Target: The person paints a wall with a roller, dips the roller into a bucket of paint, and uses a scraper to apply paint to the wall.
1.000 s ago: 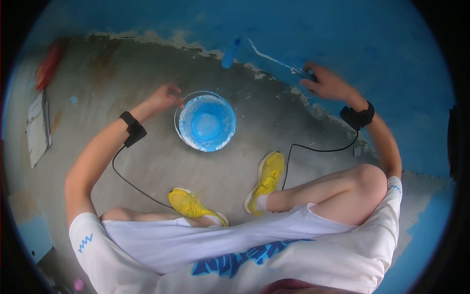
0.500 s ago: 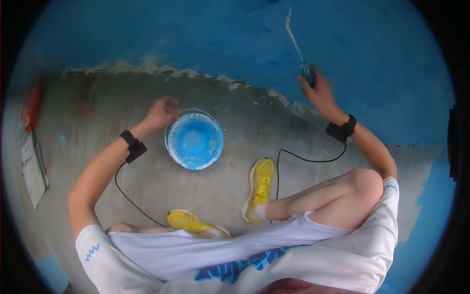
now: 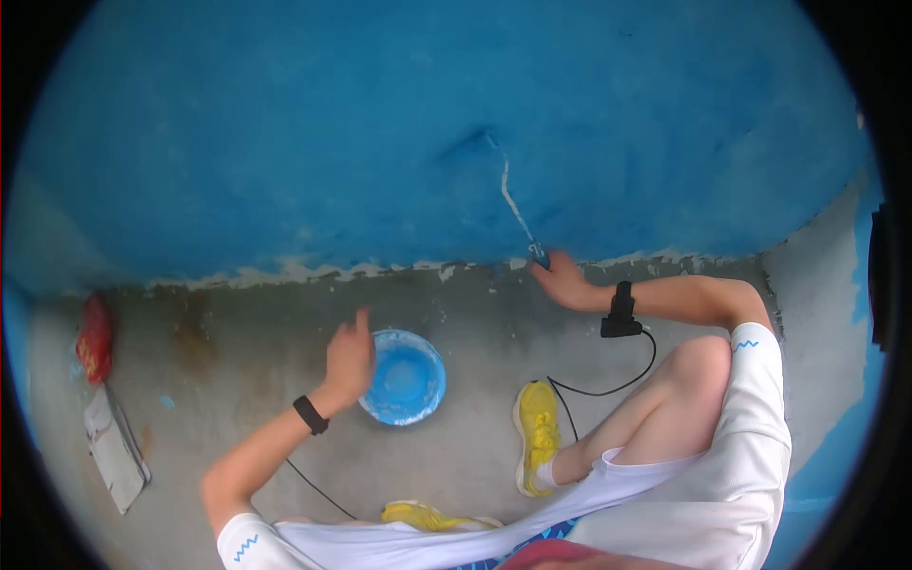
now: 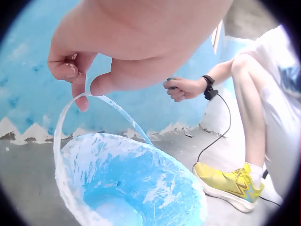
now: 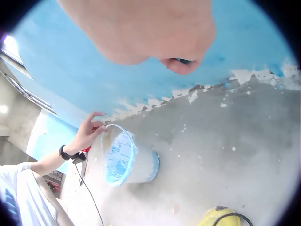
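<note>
My left hand [image 3: 350,363] is over the left rim of a paint bucket [image 3: 418,416]. In the left wrist view its thumb and a finger pinch the bucket's thin handle [image 4: 126,116], which arches above the opening. Blue and white paint smears coat the bucket's inside, with pale blue at its bottom. My right hand [image 3: 570,282] grips the handle of a paint roller, whose white-streaked frame [image 3: 513,201] reaches up to the blue wall [image 3: 285,123]. The roller's head blends into the blue paint there. In the right wrist view, curled fingers hide most of the roller's grip.
A ragged white strip [image 3: 294,274] runs along the wall's foot above the grey floor [image 3: 256,380]. At far left lie a red bag-like thing [image 3: 95,347] and a pale flat piece [image 3: 119,451]. Cables run from both wrist cameras near the yellow shoes [image 3: 537,432].
The head view has tilted up, showing more wall. My right hand has swung the roller from low near the floor edge to higher up the wall. My left hand stays at the bucket.
</note>
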